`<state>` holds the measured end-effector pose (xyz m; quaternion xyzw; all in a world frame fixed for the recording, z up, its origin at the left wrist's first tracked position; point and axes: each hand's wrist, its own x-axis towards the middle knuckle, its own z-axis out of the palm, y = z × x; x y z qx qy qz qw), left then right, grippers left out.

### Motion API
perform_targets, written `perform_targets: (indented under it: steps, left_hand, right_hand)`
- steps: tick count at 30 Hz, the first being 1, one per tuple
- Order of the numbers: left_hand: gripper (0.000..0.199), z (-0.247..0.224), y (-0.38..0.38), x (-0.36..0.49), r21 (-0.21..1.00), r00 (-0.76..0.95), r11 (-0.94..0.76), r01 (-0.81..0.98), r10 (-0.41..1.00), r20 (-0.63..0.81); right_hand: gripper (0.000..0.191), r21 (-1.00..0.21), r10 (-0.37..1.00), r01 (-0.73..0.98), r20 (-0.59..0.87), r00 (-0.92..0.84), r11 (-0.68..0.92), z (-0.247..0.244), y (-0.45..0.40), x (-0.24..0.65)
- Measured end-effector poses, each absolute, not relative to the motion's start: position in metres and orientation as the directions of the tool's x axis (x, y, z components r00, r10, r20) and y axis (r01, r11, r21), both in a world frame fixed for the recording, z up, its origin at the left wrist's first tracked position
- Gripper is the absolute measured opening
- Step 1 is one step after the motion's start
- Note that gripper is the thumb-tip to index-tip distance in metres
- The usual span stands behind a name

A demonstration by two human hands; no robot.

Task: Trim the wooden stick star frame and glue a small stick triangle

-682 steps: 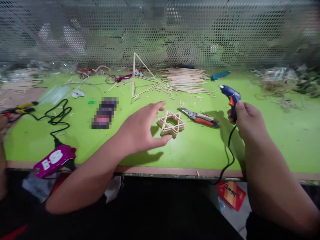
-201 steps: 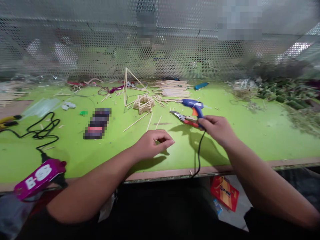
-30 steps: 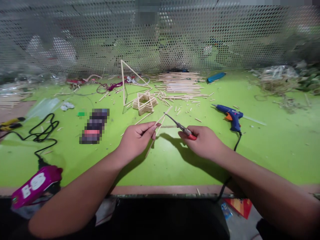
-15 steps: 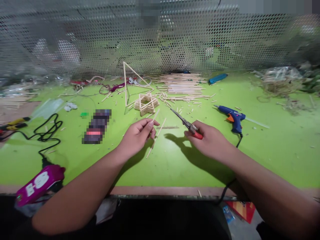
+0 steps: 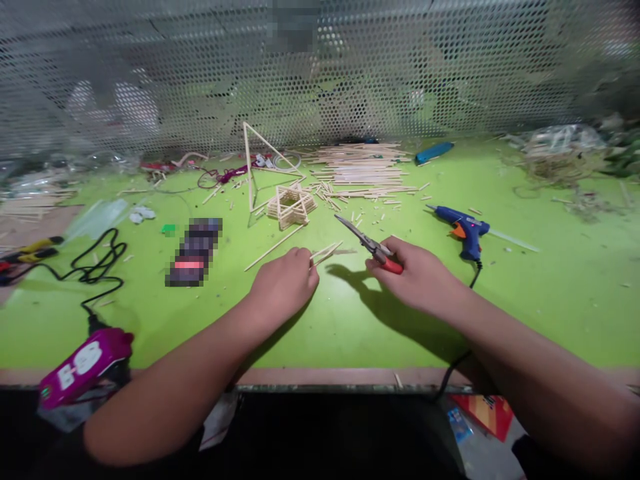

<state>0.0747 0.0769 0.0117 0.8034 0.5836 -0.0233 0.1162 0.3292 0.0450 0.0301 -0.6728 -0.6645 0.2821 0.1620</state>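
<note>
My left hand (image 5: 286,283) is closed low over the green table, back of the hand up, with thin wooden sticks (image 5: 327,251) poking out at its fingertips. My right hand (image 5: 413,273) grips red-handled cutters (image 5: 367,244), their metal tips pointing up and to the left. Just beyond my left hand one long stick (image 5: 273,250) lies slantwise on the table. Behind it sits a star-shaped stack of sticks (image 5: 291,207), and a large stick triangle (image 5: 249,167) stands beside that. A pile of loose sticks (image 5: 360,165) lies farther back.
A blue glue gun (image 5: 463,230) with its cord lies right of my right hand. On the left are a blurred-out phone-like object (image 5: 195,253), a magenta power strip (image 5: 85,367), black cable and yellow-handled pliers (image 5: 37,248). A perforated screen (image 5: 350,80) stands behind the green table (image 5: 350,333).
My left hand has turned palm down and lowered to the table, over the stick that lay there. Another long stick now shows beyond it. My right hand has barely moved.
</note>
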Motion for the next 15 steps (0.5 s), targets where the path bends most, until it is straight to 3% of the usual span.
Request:
perform_targets:
  steps: [3,5,8,11,13,15]
  left_hand:
    - [0.021,0.012,0.080,0.073,0.104,0.316,-0.303,0.947,0.936,-0.156]
    - [0.019,0.013,0.084,0.068,0.166,0.315,-0.292,0.942,0.938,-0.141]
    - [0.017,0.015,0.091,0.056,0.458,0.279,-0.193,0.868,0.952,-0.128]
    - [0.022,0.018,0.095,0.045,0.816,0.211,-0.038,0.576,0.972,-0.103]
    - [0.029,0.018,0.095,0.041,0.939,0.172,0.013,0.344,0.982,-0.077]
    - [0.037,0.016,0.094,0.041,0.981,0.157,0.042,0.188,0.985,-0.072]
  right_hand:
    - [0.022,-0.614,0.990,0.786,-0.141,-0.026,-0.067,0.033,0.044,0.332]
    - [0.022,-0.633,0.992,0.772,-0.126,-0.024,-0.062,0.034,0.044,0.335]
    - [0.024,-0.643,0.991,0.764,-0.127,-0.035,-0.055,0.035,0.045,0.338]
    - [0.024,-0.638,0.986,0.768,-0.160,-0.055,-0.061,0.036,0.045,0.339]
    - [0.025,-0.637,0.977,0.768,-0.198,-0.074,-0.071,0.035,0.046,0.338]
    - [0.026,-0.641,0.969,0.763,-0.229,-0.092,-0.079,0.034,0.046,0.337]
